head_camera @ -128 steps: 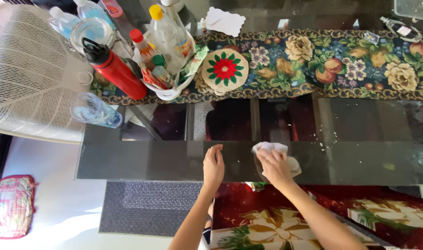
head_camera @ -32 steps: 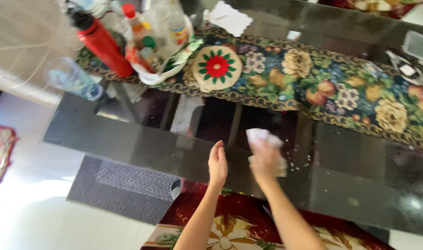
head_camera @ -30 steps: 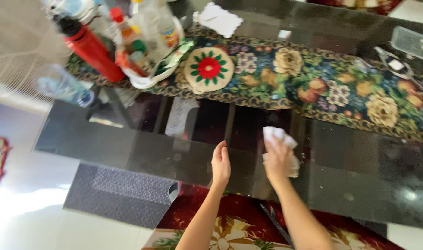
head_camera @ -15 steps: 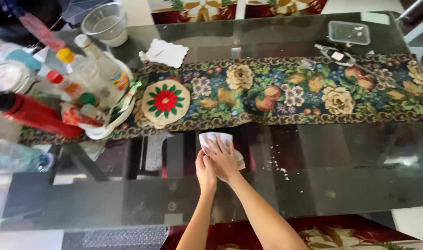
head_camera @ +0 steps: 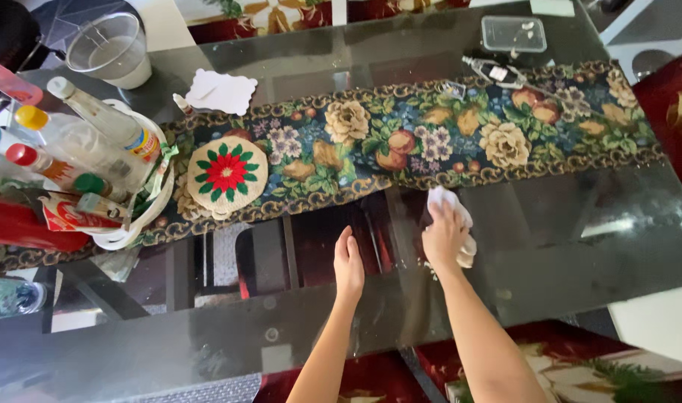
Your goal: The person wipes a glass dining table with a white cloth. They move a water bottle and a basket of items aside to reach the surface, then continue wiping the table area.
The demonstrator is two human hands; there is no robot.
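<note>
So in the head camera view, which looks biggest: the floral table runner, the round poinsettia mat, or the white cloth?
1. Floral table runner
2. Round poinsettia mat
3. White cloth, partly hidden under the right hand, so its full size is unsure.

white cloth (head_camera: 447, 201), floral table runner (head_camera: 430, 142)

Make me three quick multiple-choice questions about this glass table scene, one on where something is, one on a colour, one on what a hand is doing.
1. Where does the round mat lie?
A. on the floral runner
B. on the floor
C. in the clear box

2. What colour is the flower on that mat?
A. blue
B. red
C. yellow

3. What does the right hand press on the glass table?
A. a bottle
B. nothing
C. a white cloth

Answers:
1 A, it overlaps the runner's near edge.
2 B, red petals with green leaves.
3 C, the cloth shows beyond the fingers; the left hand is empty.
</note>
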